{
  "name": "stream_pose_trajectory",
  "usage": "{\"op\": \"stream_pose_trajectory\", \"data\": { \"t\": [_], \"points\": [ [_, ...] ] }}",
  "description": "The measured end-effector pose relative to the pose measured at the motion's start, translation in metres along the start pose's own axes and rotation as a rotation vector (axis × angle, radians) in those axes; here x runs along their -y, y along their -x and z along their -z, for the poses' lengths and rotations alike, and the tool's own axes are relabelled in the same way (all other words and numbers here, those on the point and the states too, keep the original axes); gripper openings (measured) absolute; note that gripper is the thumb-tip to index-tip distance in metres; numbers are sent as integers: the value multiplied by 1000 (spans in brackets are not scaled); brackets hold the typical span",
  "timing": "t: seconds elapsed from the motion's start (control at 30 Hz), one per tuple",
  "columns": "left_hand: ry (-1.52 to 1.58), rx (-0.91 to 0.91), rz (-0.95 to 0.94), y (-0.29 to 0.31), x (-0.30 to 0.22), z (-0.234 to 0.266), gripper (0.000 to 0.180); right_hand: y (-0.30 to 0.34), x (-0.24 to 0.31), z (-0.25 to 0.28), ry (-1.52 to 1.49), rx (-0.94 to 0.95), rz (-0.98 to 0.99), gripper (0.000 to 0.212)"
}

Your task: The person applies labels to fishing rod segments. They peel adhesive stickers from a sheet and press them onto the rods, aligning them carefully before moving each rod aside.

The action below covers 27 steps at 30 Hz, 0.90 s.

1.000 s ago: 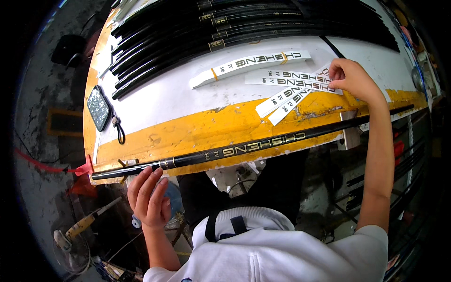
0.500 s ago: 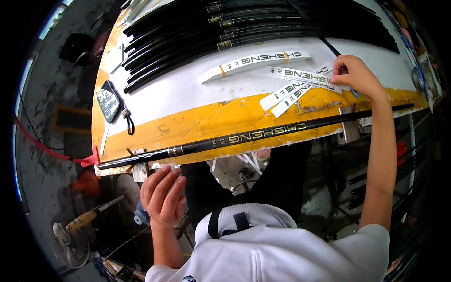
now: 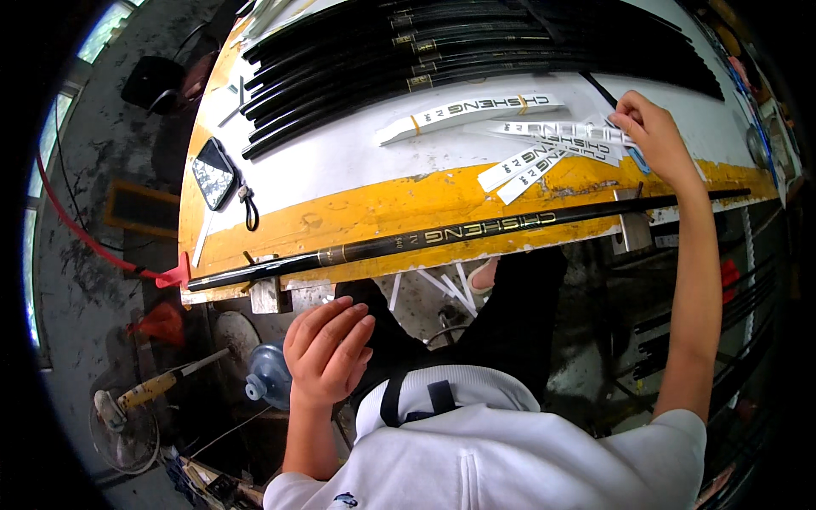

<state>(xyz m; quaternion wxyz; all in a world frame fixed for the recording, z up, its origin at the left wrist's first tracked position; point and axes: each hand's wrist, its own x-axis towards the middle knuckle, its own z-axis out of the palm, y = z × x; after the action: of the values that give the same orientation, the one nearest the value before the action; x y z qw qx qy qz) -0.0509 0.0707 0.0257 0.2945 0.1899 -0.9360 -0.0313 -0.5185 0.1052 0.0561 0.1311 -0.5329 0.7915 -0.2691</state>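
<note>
Bright across the white and yellow surface [image 3: 382, 208], palest on the white shirt [image 3: 544, 459]. Dim underneath, nearly black at lower right. Glows at the upper-left panes [image 3: 104, 36]. Glares off the phone [image 3: 214, 173], glints along the black rods [image 3: 314, 110]. Looks fairly crisp around the hands [image 3: 327, 353]. Bends straight edges outward, darkens fully at the corners.

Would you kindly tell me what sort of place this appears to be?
Probably a workshop: slim black rods lie side by side on a worn, yellow-edged worktable, with white printed strips nearer the person.
</note>
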Motion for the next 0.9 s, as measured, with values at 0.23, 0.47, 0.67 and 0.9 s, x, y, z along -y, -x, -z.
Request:
{"op": "stream_pose_trajectory", "data": {
  "t": [0.23, 0.47, 0.67, 0.9],
  "points": [
    [12, 9, -9, -1, -5, -2, 24, 8, -10, 11, -247, 132, -90, 16],
    [58, 39, -14, -3, -7, -8, 22, 11, -10, 15, -277, 61, -178, 11],
    [86, 50, -33, -7, -11, -9, 19, 16, -8, 5, -309, -64, -119, 11],
    [282, 115, -24, -15, -22, -8, 17, 32, 14, 13, -452, -223, -43, 16]
  ]
}}
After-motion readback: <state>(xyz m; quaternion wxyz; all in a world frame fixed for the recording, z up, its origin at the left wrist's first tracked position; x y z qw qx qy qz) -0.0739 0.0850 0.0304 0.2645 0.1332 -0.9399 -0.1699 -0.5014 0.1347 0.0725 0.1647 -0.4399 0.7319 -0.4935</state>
